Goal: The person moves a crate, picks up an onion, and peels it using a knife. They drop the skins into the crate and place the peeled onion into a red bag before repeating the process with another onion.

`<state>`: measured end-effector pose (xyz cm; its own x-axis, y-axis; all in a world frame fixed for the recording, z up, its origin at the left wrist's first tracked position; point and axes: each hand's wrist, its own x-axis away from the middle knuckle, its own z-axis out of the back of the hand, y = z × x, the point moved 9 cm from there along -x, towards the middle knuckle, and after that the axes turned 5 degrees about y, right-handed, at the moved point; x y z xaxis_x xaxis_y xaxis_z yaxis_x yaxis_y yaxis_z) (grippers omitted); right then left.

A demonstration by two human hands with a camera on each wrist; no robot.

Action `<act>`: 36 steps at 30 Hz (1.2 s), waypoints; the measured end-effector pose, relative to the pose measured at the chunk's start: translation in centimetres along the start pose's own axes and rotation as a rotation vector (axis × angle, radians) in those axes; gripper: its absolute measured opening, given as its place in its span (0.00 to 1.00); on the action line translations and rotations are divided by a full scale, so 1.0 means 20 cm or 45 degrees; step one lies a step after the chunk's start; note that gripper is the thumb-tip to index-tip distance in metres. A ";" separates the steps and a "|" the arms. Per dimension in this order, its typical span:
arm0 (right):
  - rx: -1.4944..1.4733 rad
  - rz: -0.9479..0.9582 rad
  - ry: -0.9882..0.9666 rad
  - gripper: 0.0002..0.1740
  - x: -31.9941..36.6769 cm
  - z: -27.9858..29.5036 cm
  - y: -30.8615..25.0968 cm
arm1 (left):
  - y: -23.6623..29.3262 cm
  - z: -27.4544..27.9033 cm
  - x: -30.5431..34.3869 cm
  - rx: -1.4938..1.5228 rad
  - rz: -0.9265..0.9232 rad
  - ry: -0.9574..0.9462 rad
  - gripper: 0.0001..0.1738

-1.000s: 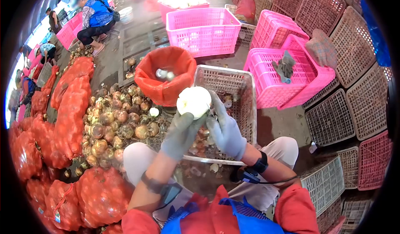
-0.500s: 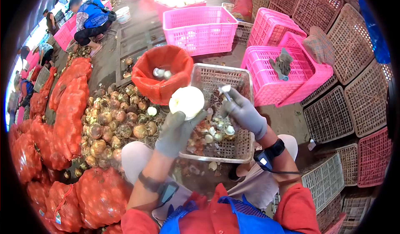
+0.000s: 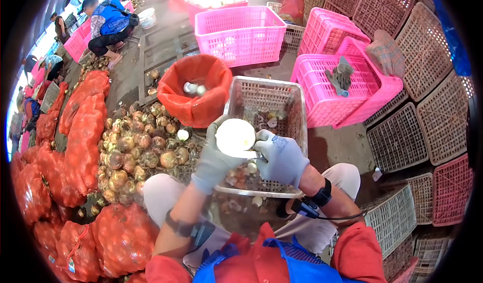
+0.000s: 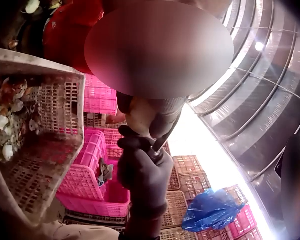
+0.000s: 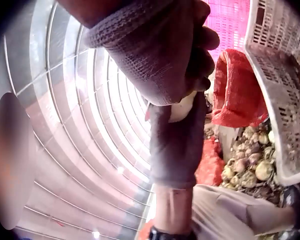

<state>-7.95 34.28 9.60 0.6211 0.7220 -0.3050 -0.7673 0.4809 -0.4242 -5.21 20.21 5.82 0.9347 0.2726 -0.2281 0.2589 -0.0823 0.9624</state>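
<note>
Head view: a wide pile of unpeeled onions (image 3: 136,144) covers the floor on the person's left. Right of it, a pale crate (image 3: 303,137) holding peelings stands between the person's knees. A red tub (image 3: 193,107) with white pieces inside stands near the crate's far left corner. Above the crate, the left hand (image 3: 210,154) cups a peeled white onion (image 3: 235,138), fingers curled round it. The right hand (image 3: 283,159) has its fingers clenched round a small knife (image 3: 246,154), the blade at the onion's near edge.
</note>
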 end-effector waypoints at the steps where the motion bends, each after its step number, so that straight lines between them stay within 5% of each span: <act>1: 0.038 -0.021 -0.023 0.10 -0.01 -0.02 0.02 | 0.00 -0.01 0.00 0.053 0.053 -0.002 0.58; 4: 0.042 -0.036 0.026 0.03 0.00 -0.06 0.05 | 0.01 -0.03 0.01 0.070 0.103 -0.033 0.57; 11: 0.169 0.109 0.444 0.09 -0.04 0.11 0.12 | 0.05 -0.06 0.07 -0.146 0.128 -0.203 0.51; 15: 0.119 0.013 0.305 0.08 -0.07 0.05 0.22 | -0.02 -0.10 0.14 0.205 0.310 -0.245 0.51; 19: -0.043 -0.257 0.308 0.08 -0.07 0.04 0.32 | 0.03 -0.04 0.08 -0.097 0.156 -0.156 0.50; 20: -0.045 -0.550 0.209 0.09 -0.05 0.04 0.42 | 0.02 -0.02 0.07 0.042 0.185 -0.121 0.51; 25: -0.308 -0.209 0.295 0.08 0.00 0.10 0.27 | 0.03 -0.02 0.06 0.094 0.159 -0.170 0.51; 28: -0.107 0.049 0.190 0.07 0.05 0.05 0.11 | 0.01 -0.05 0.06 0.321 0.243 -0.162 0.52; 32: 0.075 -0.019 0.074 0.07 0.08 -0.04 0.14 | -0.02 -0.11 0.07 0.203 0.305 -0.227 0.54; 36: -0.096 0.047 0.287 0.04 0.07 0.01 0.21 | -0.02 -0.14 0.11 0.009 0.312 -0.337 0.54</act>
<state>-10.34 37.52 7.61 0.6192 0.6051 -0.5004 -0.7813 0.4117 -0.4690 -4.01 23.44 5.30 0.9997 -0.0139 -0.0218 0.0199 -0.1217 0.9924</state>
